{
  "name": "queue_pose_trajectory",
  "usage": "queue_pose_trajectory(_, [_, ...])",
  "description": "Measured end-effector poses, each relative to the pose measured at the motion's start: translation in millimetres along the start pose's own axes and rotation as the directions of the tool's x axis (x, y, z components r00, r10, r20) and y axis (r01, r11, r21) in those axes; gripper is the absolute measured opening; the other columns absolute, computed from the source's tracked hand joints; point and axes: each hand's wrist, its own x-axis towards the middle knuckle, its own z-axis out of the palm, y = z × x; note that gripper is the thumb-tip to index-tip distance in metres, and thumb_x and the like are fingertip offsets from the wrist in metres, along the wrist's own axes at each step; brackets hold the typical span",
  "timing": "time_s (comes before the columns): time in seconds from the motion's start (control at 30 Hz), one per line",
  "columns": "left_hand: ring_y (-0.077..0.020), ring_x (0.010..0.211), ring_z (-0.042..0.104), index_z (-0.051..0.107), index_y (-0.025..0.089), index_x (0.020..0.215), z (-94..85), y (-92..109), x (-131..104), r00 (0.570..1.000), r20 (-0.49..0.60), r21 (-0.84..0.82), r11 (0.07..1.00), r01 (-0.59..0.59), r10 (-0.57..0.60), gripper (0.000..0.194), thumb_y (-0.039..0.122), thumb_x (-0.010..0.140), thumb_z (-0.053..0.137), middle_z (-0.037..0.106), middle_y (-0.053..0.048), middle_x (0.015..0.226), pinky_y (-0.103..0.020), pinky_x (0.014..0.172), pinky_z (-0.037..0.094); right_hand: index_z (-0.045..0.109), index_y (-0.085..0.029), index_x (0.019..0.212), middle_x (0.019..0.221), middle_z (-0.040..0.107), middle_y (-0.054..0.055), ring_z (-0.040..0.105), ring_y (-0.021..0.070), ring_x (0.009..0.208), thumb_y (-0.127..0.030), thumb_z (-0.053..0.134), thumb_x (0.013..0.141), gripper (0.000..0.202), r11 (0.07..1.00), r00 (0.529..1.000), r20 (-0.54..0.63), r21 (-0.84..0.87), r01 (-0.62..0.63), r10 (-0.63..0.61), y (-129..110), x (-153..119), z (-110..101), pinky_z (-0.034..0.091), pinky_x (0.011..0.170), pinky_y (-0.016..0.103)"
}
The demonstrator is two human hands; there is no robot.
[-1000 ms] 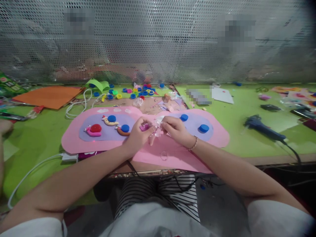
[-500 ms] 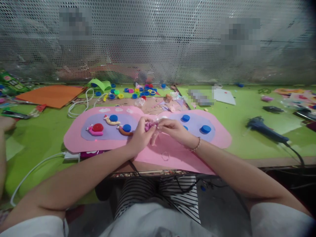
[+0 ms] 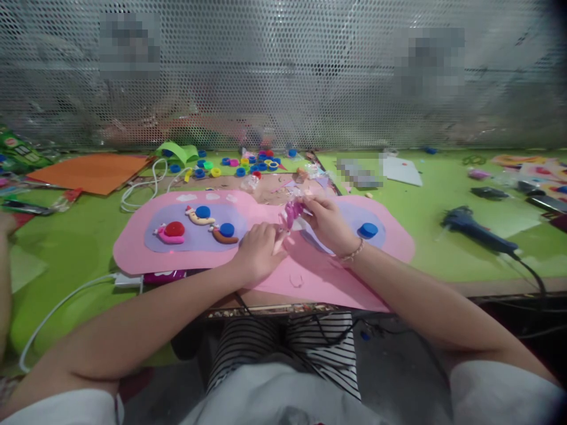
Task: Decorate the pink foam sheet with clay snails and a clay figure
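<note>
A pink paper shape (image 3: 133,248) with two lilac ovals lies in front of me. My right hand (image 3: 325,221) pinches a shiny purple piece in clear wrapping (image 3: 292,213) above the shape's middle. Just left of it and lower, my left hand (image 3: 261,251) has its fingers curled round something pale, too small to name. On the left oval sit a red cap (image 3: 172,229) on a pink clay snail body, a blue cap (image 3: 202,211) by a cream one, and another blue cap (image 3: 227,230) by a brown one. One blue cap (image 3: 367,230) shows on the right oval.
A glue gun (image 3: 481,230) with its cord lies at the right. Behind are loose coloured caps (image 3: 240,172), scraps and an orange sheet (image 3: 91,172). A white cable (image 3: 66,295) runs along the left, where another person's arm (image 3: 4,277) shows at the edge.
My hands have moved apart. My right hand has lifted the purple piece slightly up and right, while my left hand has dropped lower and let go of it.
</note>
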Motion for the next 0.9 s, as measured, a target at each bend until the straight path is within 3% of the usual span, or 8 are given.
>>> queue_pose_trajectory(0.13, [-0.0258,0.090,0.052,0.051,0.018,0.100,-3.8,0,1,1.000,0.001,-0.049,0.998,0.027,-0.027,0.025,0.028,0.077,0.052,0.058,-0.009,0.092,-0.041,0.079,0.040,0.062,-0.020,0.071,0.082,0.060,0.001,0.055,0.0101,0.077,-0.031,0.063,0.071,0.011,0.995,0.997,-0.011,0.066,-0.069,0.070,-3,-3,2,0.048,0.068,0.023])
queue_pose_trajectory(0.43, [-0.0196,0.082,0.057,0.051,0.019,0.099,1.5,-3,2,0.990,-0.070,-0.402,0.912,0.081,-0.120,0.021,0.026,0.080,0.051,0.061,-0.007,0.093,-0.035,0.075,0.044,0.063,-0.019,0.072,0.082,0.061,0.000,0.055,0.0092,0.073,-0.028,0.069,0.066,0.012,0.989,0.994,0.037,0.103,-0.103,0.100,-5,-3,1,0.048,0.065,0.023])
queue_pose_trajectory(0.67, [-0.0168,0.075,0.054,0.051,0.019,0.097,-1.8,3,1,0.986,-0.076,-0.416,0.903,0.104,-0.149,0.020,0.028,0.079,0.053,0.059,-0.005,0.085,-0.031,0.068,0.042,0.063,-0.020,0.071,0.080,0.061,-0.001,0.055,0.0085,0.073,-0.025,0.070,0.064,0.011,0.979,0.992,-0.033,0.166,-0.115,0.122,-3,3,-2,0.048,0.060,0.018])
queue_pose_trajectory(0.9, [-0.0153,0.073,0.052,0.051,0.019,0.095,1.2,2,1,0.987,-0.063,-0.411,0.905,0.112,-0.151,0.018,0.026,0.078,0.052,0.056,-0.005,0.088,-0.032,0.069,0.043,0.056,-0.021,0.073,0.087,0.060,0.001,0.056,0.0122,0.081,-0.021,0.063,0.067,0.009,0.963,0.981,-0.086,0.225,-0.152,0.175,-5,8,-6,0.051,0.074,0.025])
